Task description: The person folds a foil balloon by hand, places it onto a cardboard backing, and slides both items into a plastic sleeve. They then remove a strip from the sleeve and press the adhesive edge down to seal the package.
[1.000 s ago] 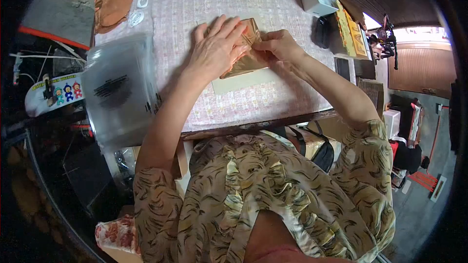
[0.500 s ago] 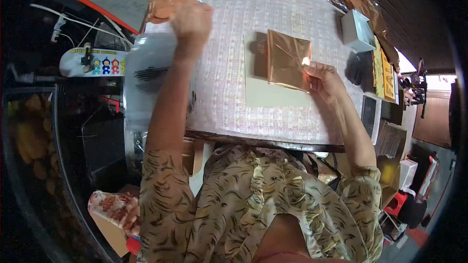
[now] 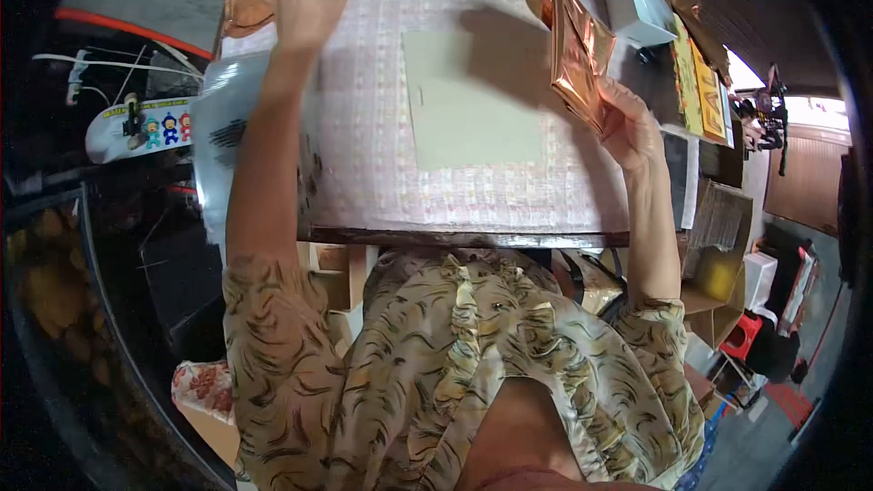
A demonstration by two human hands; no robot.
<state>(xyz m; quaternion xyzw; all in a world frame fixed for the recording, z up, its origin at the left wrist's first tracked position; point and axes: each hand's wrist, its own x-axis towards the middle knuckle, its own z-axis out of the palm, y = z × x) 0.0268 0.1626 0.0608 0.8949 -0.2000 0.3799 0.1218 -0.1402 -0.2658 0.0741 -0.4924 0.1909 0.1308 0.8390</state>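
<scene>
My right hand grips a shiny copper-coloured foil packet by its lower right edge, thumb on the near face. The packet is tilted up and held above the table. Under and to the left of it lies a flat pale card sheet, partly in its shadow. At the upper left, my left hand is closed, fingers curled and blurred by motion. What it holds, if anything, I cannot make out. Beside it, more copper foil lies at the table's far left corner.
A checked cloth covers the table. At its right stand a pale blue open box and a yellow printed box. Clear plastic hangs along the left edge, near a skateboard. Cardboard boxes stand at lower right.
The foil packet has been lifted off the card, moved right and tilted more upright in my right hand. My left hand has moved up and left. The camera view has shifted.
</scene>
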